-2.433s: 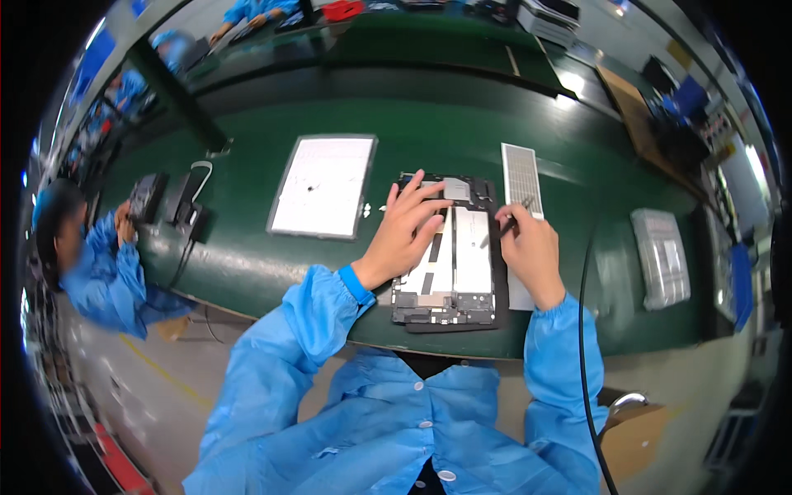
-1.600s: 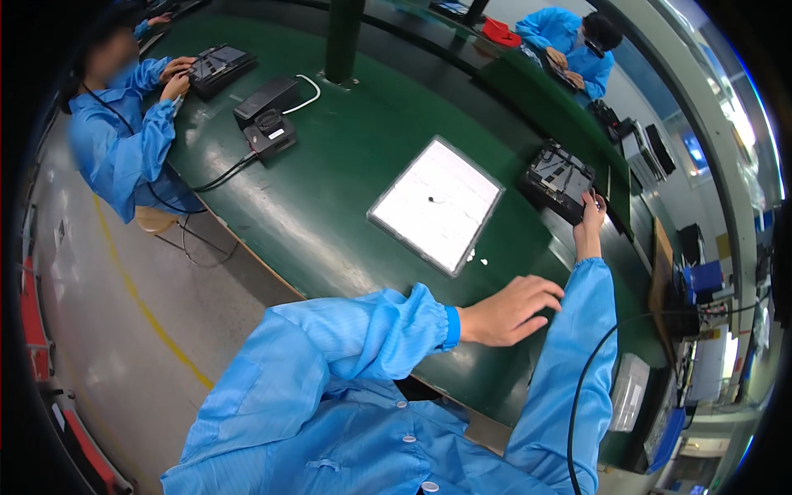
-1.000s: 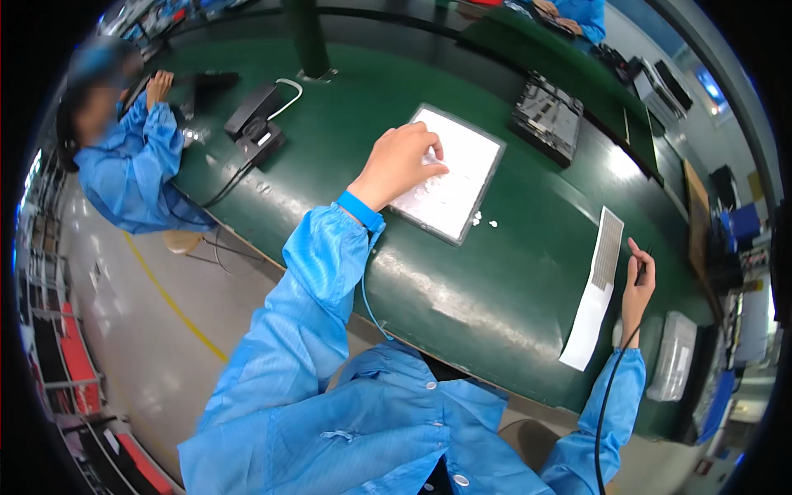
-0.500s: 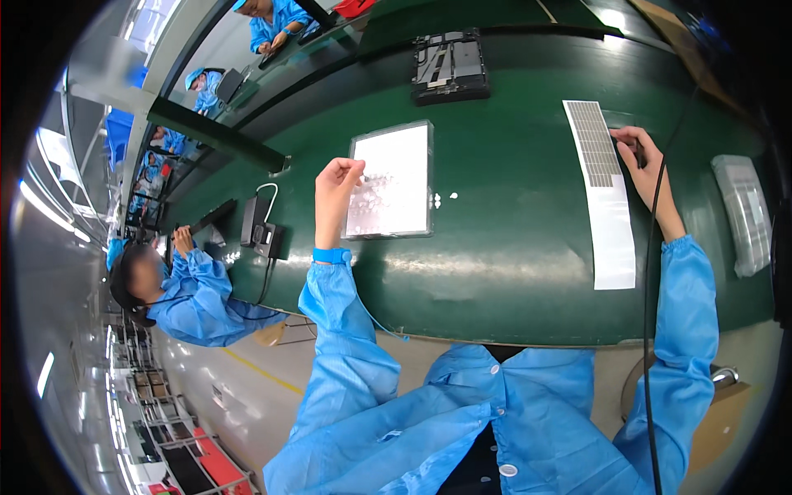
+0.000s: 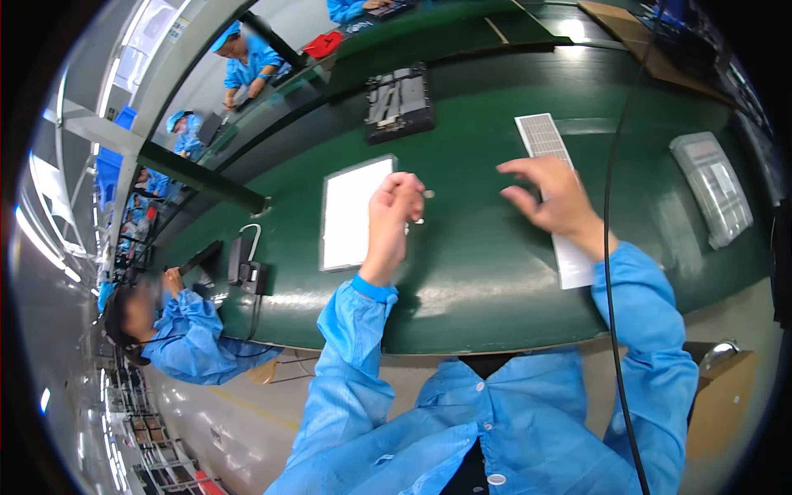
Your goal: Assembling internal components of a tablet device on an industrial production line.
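Observation:
My left hand (image 5: 393, 221) is raised over the right edge of a flat white rectangular panel (image 5: 356, 216) with a clear border. Its fingers are curled together; a small white bit (image 5: 429, 195) shows by the fingertips, but whether they grip it is unclear. More tiny white bits (image 5: 419, 220) lie beside the panel, partly behind the hand. My right hand (image 5: 561, 198) hovers above a long white label sheet (image 5: 575, 262), thumb and forefinger spread apart. Grey rectangular labels in a grid (image 5: 542, 134) cover the sheet's far part; the hand hides its middle.
On the green table, a black device with grey inner parts (image 5: 399, 103) lies at the far side. A clear-wrapped package (image 5: 714, 190) is at right, a black box with white cable (image 5: 249, 266) at left. A black cable (image 5: 608, 247) hangs before my right arm. A co-worker (image 5: 186, 330) sits at left.
My left hand has moved right, off the panel's bits. My right hand has swung left across the label sheet and its fingers have spread. The whole view has shifted too.

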Available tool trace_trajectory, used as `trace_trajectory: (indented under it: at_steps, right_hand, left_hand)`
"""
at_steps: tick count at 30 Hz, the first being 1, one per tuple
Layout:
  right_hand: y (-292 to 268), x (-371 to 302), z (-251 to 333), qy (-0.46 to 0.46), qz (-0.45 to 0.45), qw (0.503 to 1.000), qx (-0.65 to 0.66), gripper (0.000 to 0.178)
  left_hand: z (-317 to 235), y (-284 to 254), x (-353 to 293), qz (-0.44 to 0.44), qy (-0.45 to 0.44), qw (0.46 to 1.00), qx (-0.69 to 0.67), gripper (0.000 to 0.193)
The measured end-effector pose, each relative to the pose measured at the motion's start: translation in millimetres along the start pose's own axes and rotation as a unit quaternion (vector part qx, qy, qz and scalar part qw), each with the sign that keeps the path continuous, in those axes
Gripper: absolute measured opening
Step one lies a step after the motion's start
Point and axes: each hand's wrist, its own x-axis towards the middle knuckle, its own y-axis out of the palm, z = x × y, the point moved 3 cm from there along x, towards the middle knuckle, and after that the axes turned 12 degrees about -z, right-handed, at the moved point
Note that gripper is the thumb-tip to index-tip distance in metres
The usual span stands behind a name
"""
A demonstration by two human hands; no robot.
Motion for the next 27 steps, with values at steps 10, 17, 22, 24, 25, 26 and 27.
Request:
trace_trajectory:
  at_steps: [10, 17, 22, 24, 25, 26, 27]
  right_hand:
    - [3.2, -13.8, 15.7, -0.078, -0.011, 0.997, -0.012, 0.025]
    - [9.3, -21.7, 16.5, -0.1, -0.001, 0.994, -0.039, 0.027]
    - [5.1, -16.9, 16.4, -0.048, 0.02, 0.998, -0.034, 0.027]
    - [6.5, -17.6, 15.1, -0.046, 0.023, 0.998, -0.036, 0.022]
    - [7.7, -18.6, 15.3, -0.048, 0.022, 0.998, -0.036, 0.022]
    - [9.1, -19.7, 15.1, -0.045, 0.026, 0.998, -0.043, 0.021]
    - [10.5, -21.1, 15.1, -0.042, 0.029, 0.997, -0.05, 0.021]
  left_hand:
    - [56.7, 76.3, -38.4, -0.01, -0.174, 0.971, -0.161, 0.023]
    - [57.2, 86.7, -44.1, -0.023, -0.141, 0.976, -0.161, 0.02]
    - [56.4, 87.6, -44.9, -0.015, -0.134, 0.976, -0.173, 0.019]
    - [57.7, 86.3, -44.4, -0.015, -0.132, 0.977, -0.164, 0.018]
    - [58.5, 85.6, -44.5, -0.016, -0.131, 0.979, -0.156, 0.018]
    - [59.4, 86.2, -44.7, -0.014, -0.129, 0.979, -0.157, 0.018]
    - [60.1, 86.6, -45.1, -0.019, -0.12, 0.979, -0.163, 0.018]
